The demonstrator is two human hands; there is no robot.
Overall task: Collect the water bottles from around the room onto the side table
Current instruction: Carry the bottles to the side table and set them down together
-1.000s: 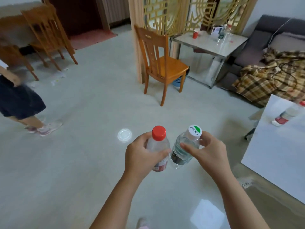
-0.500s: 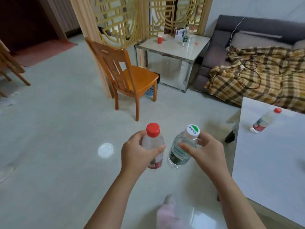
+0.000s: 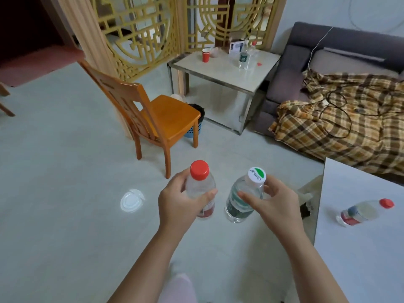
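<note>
I have a bottle in each hand, both carried in front of me above the pale floor (image 3: 54,215). My left hand (image 3: 177,204) is wrapped around the red-capped bottle (image 3: 200,186), thumb across the front and fingers curled behind it, holding it upright. My right hand (image 3: 276,206) grips the white-capped bottle (image 3: 242,197) near its neck, fingers closed on it, and this one tilts with its base swung toward the left bottle (the cap carries a green mark). The two bottles are near each other but apart.

Ahead stands the side table (image 3: 218,71), set between the lattice screen (image 3: 153,29) and the grey sofa (image 3: 290,84). On its top I see a red cup (image 3: 206,55), a small box (image 3: 236,46) and two bottles standing upright close together (image 3: 243,56); whether they touch I cannot tell.

A wooden chair (image 3: 153,119) stands on the floor between me and that table, with a blue bin (image 3: 193,127) just behind its seat. A round plastic lid (image 3: 130,201) lies on the floor to my left.

At my right, a white table (image 3: 360,259) carries another red-capped bottle lying on its side (image 3: 364,212). A plaid blanket (image 3: 338,127) covers the sofa, with dark cables (image 3: 336,106) looped across it.
</note>
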